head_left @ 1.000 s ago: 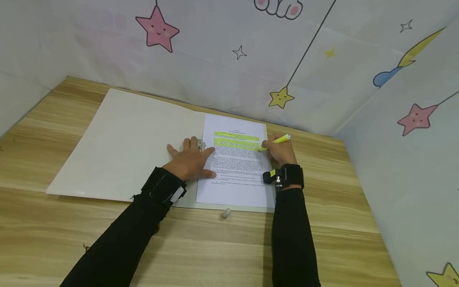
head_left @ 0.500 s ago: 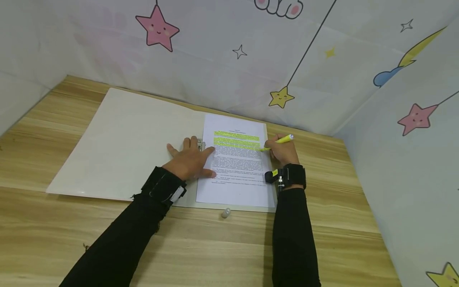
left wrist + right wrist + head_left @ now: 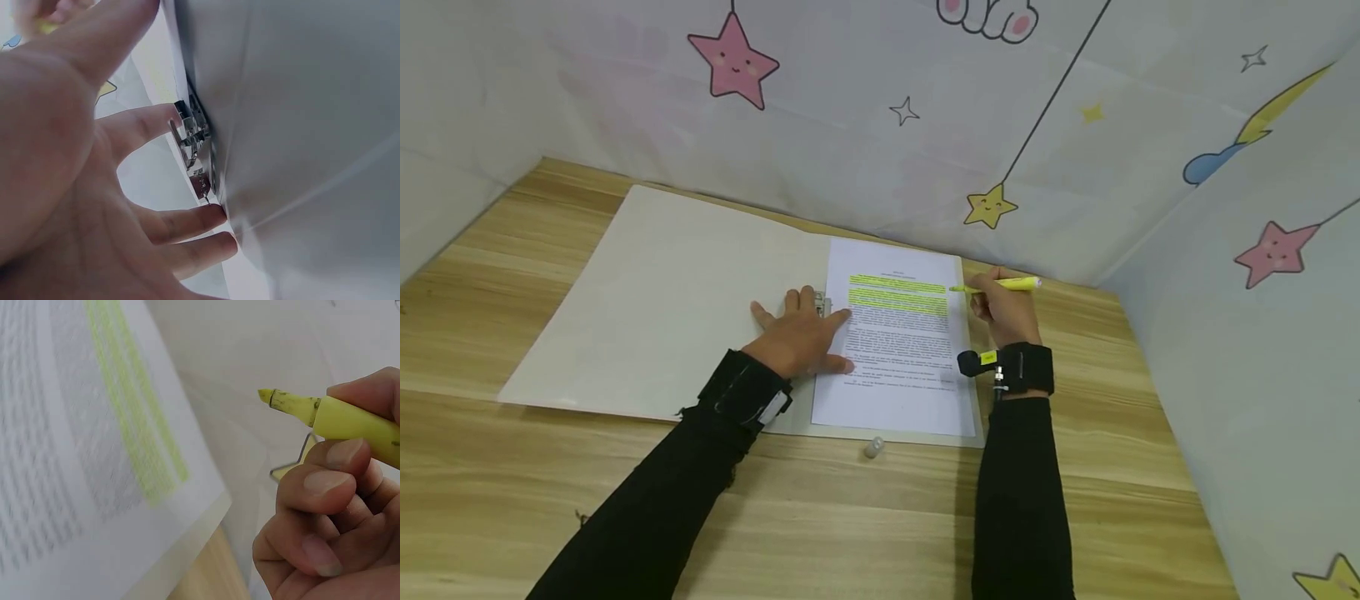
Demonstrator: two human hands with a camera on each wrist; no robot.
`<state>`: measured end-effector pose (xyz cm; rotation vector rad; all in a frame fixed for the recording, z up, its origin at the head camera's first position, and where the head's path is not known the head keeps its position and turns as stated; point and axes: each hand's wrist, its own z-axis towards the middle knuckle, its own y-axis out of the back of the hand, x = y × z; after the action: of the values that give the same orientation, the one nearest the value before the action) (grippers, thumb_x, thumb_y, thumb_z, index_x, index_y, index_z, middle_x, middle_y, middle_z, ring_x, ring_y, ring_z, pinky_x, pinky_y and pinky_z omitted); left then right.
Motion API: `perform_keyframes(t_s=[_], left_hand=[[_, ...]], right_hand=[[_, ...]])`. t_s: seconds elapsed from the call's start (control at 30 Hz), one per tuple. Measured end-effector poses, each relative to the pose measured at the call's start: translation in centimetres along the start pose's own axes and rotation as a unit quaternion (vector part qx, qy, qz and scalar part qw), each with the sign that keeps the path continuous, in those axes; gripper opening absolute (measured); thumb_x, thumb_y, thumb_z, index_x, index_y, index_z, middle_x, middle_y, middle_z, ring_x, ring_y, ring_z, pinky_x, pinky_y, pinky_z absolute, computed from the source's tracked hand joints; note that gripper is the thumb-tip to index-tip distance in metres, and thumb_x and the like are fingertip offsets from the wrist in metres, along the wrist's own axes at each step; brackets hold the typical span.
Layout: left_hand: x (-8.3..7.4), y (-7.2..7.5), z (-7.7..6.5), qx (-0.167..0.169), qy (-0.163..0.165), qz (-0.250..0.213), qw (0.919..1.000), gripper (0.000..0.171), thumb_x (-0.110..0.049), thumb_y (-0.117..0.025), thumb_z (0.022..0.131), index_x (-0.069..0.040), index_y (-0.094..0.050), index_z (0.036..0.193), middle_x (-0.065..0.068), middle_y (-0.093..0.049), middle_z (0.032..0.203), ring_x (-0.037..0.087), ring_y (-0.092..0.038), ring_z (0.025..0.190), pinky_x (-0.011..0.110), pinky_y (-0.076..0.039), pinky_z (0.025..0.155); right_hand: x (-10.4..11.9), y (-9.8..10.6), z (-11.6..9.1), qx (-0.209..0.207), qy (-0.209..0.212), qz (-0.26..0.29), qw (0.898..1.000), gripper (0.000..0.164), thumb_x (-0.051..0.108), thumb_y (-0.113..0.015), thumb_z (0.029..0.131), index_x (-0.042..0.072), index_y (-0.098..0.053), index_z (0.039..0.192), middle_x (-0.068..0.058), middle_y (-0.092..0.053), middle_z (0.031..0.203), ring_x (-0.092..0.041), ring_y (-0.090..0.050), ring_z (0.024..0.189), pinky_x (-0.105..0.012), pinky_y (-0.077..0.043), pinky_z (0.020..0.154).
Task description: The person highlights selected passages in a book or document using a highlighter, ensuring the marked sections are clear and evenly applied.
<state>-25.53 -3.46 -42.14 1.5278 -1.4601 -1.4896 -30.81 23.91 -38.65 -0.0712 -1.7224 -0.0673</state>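
Left hand (image 3: 793,342), spread and gripping nothing, rests across printed sheet (image 3: 895,408) and open folder (image 3: 655,292), I judge to steady the sheet; right hand (image 3: 1011,313) pinches the uncapped highlighter (image 3: 1017,284) beside the yellow-marked lines (image 3: 897,301), tip held off the sheet, presumably to avoid stray ink

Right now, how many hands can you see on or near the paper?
2. The left hand lies spread across the white folder and the printed sheet; the right hand holds a yellow highlighter by the sheet's right edge.
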Motion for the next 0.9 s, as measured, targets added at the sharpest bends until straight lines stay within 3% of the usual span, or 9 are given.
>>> perform_keyframes(t_s=[0.13, 0.23, 0.57, 0.9], left_hand=[[0.3, 0.0, -0.1, -0.001, 0.001, -0.001, 1.0, 0.083, -0.049, -0.079, 0.081, -0.023, -0.043, 0.151, 0.034, -0.026, 0.149, 0.05, -0.024, 0.137, 0.088, -0.009, 0.1], [0.4, 0.0, 0.0, 0.0, 0.002, 0.001, 1.0, 0.084, -0.05, -0.078, 0.08, -0.024, -0.042, 0.151, 0.034, -0.026, 0.15, 0.051, -0.023, 0.137, 0.088, -0.009, 0.1], [-0.2, -0.2, 0.0, 0.007, 0.007, 0.012, 0.9999, 0.084, -0.053, -0.077, 0.08, -0.025, -0.043, 0.151, 0.032, -0.028, 0.149, 0.048, -0.025, 0.137, 0.086, -0.013, 0.102], [0.2, 0.1, 0.0, -0.001, 0.004, 0.034, 0.9994, 0.085, -0.056, -0.075, 0.081, -0.025, -0.041, 0.152, 0.032, -0.028, 0.15, 0.049, -0.025, 0.138, 0.086, -0.016, 0.101]], right_hand=[[0.4, -1.9, 0.3, 0.048, 0.052, 0.035, 0.997, 0.028, -0.004, -0.063, 0.094, 0.005, -0.052, 0.069, -0.005, -0.049, 0.065, -0.017, -0.042, 0.056, -0.022, -0.037, 0.048], [0.0, -3.8, 0.7, 0.073, 0.062, 0.022, 0.995, 0.024, -0.002, -0.065, 0.093, 0.005, -0.057, 0.072, -0.005, -0.052, 0.067, -0.016, -0.043, 0.057, -0.021, -0.037, 0.048], [-3.9, -9.4, 0.7, 0.064, 0.01, -0.131, 0.989, 0.019, 0.009, -0.076, 0.085, 0.011, -0.061, 0.073, 0.001, -0.055, 0.057, -0.014, -0.051, 0.05, -0.028, -0.042, 0.054], [-4.7, -11.2, 0.9, 0.058, -0.008, -0.206, 0.977, 0.019, 0.02, -0.077, 0.086, 0.012, -0.062, 0.078, -0.004, -0.059, 0.061, -0.016, -0.055, 0.054, -0.028, -0.043, 0.055]])
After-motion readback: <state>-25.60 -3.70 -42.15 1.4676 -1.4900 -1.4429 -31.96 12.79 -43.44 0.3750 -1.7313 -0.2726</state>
